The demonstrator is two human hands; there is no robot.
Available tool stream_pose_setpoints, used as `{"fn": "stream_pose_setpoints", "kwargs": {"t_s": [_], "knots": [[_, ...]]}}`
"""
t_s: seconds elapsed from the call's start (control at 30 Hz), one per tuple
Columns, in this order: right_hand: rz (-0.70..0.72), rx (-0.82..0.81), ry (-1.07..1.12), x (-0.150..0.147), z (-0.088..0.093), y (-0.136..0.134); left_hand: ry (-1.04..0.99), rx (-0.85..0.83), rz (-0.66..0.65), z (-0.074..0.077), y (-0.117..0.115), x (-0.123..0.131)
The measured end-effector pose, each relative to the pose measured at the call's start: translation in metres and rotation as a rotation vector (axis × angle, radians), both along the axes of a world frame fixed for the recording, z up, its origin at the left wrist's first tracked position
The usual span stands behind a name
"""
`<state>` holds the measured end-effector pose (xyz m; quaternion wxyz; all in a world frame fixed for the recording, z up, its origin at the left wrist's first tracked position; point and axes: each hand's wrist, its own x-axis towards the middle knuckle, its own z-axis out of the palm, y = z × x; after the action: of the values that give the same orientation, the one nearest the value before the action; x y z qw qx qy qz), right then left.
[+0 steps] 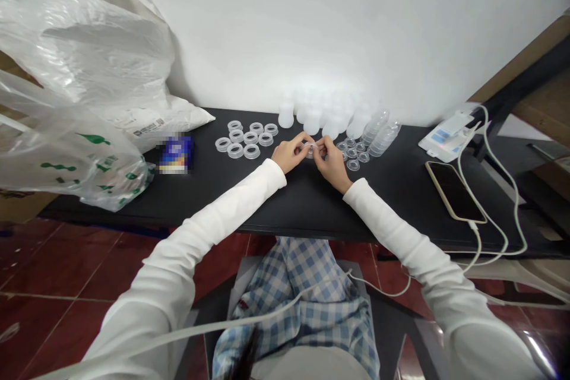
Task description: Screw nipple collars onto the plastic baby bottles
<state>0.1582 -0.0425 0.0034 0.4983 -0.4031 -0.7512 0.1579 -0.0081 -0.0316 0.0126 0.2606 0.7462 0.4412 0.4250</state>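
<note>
Over the middle of the black table (307, 208), my left hand (290, 153) and my right hand (330, 161) meet, fingers closed on a small clear plastic ring (310, 149) between them. The fingertips hide part of it. Left of my hands lie several similar clear plastic rings (236, 150) in a loose cluster. Close to my right hand are several small clear round plastic pieces (353, 164). Behind my hands stand several frosted white bottle-like pieces (286, 116). Clear stacked domed plastic parts (383, 138) lie to their right.
Large plastic bags (89, 59) bulge over the table's left end, beside a blue box (176, 154). On the right lie a phone (455, 192) with a white cable (478, 249) and a white packet (449, 136). A white wall (312, 24) rises behind the table.
</note>
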Motion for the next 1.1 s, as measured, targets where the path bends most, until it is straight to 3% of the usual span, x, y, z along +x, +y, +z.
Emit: {"fn": "stream_pose_setpoints", "kwargs": {"t_s": [0.27, 0.43, 0.77, 1.1], "knots": [[-0.017, 0.031, 0.039, 0.002, 0.001, -0.001, -0.285, -0.017, -0.149, -0.01, 0.004, 0.003], [-0.009, 0.079, 0.005, 0.003, -0.001, 0.003, -0.316, -0.051, -0.179, -0.015, 0.01, 0.003], [-0.033, 0.082, -0.054, 0.005, -0.007, 0.008, -0.328, -0.091, -0.102, -0.016, 0.012, 0.005], [-0.063, 0.123, -0.076, 0.002, -0.008, 0.007, -0.399, -0.024, -0.047, -0.024, 0.016, 0.008]]}}
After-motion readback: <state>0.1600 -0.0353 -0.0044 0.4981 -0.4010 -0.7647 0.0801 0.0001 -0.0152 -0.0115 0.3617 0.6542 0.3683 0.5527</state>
